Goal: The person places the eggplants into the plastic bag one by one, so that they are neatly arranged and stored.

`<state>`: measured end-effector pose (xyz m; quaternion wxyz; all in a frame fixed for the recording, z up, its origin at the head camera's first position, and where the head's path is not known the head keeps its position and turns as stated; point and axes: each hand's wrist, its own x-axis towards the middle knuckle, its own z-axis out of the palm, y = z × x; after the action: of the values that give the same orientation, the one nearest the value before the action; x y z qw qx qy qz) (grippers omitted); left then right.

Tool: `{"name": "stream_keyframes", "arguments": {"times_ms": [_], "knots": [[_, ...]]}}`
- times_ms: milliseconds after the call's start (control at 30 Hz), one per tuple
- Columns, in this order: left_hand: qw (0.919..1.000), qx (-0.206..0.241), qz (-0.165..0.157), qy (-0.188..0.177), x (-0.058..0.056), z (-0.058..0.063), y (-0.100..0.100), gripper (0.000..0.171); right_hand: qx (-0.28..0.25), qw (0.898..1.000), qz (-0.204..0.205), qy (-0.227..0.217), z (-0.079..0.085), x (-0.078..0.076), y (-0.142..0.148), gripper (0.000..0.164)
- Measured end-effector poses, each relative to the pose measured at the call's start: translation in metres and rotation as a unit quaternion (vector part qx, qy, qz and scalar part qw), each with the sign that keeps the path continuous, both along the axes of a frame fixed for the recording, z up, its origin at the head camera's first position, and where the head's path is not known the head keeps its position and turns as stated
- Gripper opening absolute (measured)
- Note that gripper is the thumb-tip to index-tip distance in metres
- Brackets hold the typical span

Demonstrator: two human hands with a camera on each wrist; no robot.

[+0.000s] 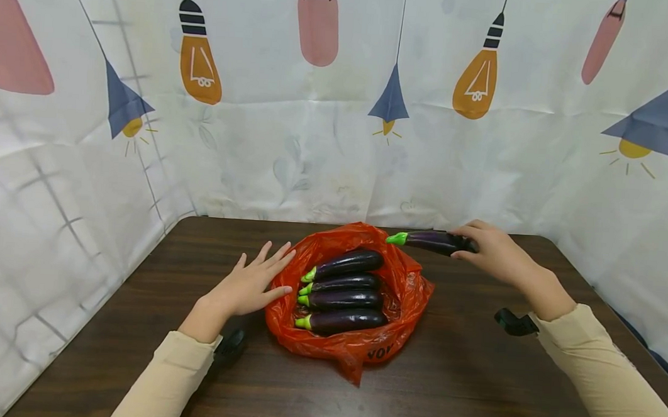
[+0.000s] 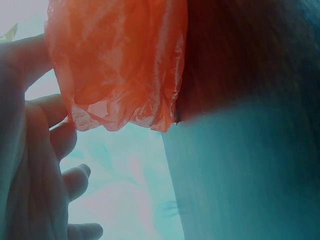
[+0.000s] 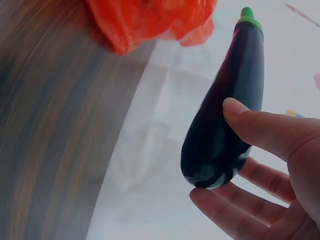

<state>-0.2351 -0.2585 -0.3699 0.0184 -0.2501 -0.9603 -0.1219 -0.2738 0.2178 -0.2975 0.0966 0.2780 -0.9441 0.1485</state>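
Note:
In the head view my right hand (image 1: 496,253) holds a dark purple eggplant (image 1: 431,241) by its thick end, its green stem pointing left over the back right rim of a red plastic bag (image 1: 334,353). The right wrist view shows the thumb on one side of this eggplant (image 3: 227,105) and fingers on the other. Several more eggplants lie side by side in the open bag, stems to the left; the nearest eggplant (image 1: 347,321) is at the front. My left hand (image 1: 250,286) has its fingers spread at the bag's left edge. Up close, its fingertips touch the red plastic (image 2: 120,60).
A dark wooden table (image 1: 443,390) carries the bag near its middle. White cloth (image 1: 337,152) printed with lamps and bulbs hangs behind and at both sides. Black wrist devices show beneath each forearm, including one at the right sleeve (image 1: 577,334).

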Motion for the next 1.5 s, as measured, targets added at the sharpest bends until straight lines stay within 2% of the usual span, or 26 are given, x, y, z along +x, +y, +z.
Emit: {"name": "stream_keyframes", "arguments": {"times_ms": [400, 967, 1500], "knots": [[1.0000, -0.002, -0.001, 0.000, 0.000, 0.000, -0.001, 0.077, -0.003, 0.999, 0.045, 0.009, 0.001, 0.009, -0.029, 0.045], [1.0000, -0.001, 0.004, -0.006, 0.000, 0.000, -0.001, 0.077, -0.019, 0.995, 0.093, -0.028, -0.019, 0.009, -0.077, 0.043], [1.0000, -0.002, 0.004, -0.004, 0.000, 0.000, -0.001, 0.077, 0.003, 0.992, 0.126, -0.020, -0.027, 0.015, -0.109, 0.042]]}}
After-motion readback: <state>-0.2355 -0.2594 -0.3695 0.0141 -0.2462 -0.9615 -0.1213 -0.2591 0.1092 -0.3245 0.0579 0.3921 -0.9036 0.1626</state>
